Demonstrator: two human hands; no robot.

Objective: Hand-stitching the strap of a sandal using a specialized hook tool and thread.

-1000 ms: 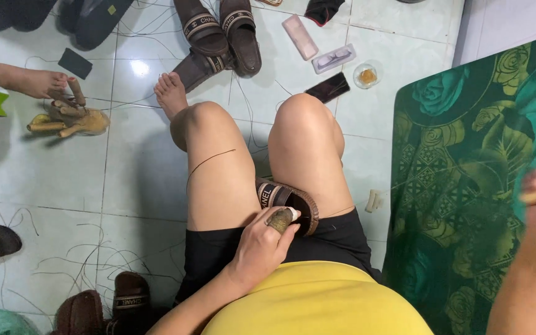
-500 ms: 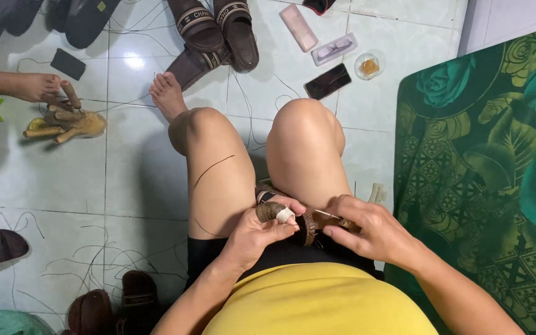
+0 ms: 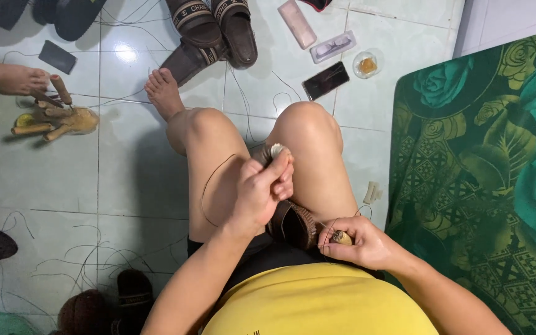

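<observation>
I sit on the tiled floor with both knees raised and a brown sandal (image 3: pixel 294 224) wedged between my thighs. My left hand (image 3: pixel 262 189) is a closed fist over the sandal's far end and grips a small pale round-topped tool (image 3: pixel 275 151). My right hand (image 3: pixel 362 245) rests near my lap, just right of the sandal's woven edge, shut on a short wooden-handled awl (image 3: pixel 342 237). A thin thread (image 3: pixel 209 186) runs from the sandal and loops over my left thigh.
Another person's hand (image 3: pixel 23 79) at the far left holds a wooden-handled tool above a pile of similar tools (image 3: pixel 57 121). Dark sandals (image 3: pixel 212 28), a phone (image 3: pixel 325 80), a small glass dish (image 3: pixel 367 64) and two cases lie ahead. A green floral mat (image 3: pixel 485 186) covers the right.
My right hand came in from the right to the sandal, then drew back toward my lap with the awl. My left hand slid up to the sandal's far end.
</observation>
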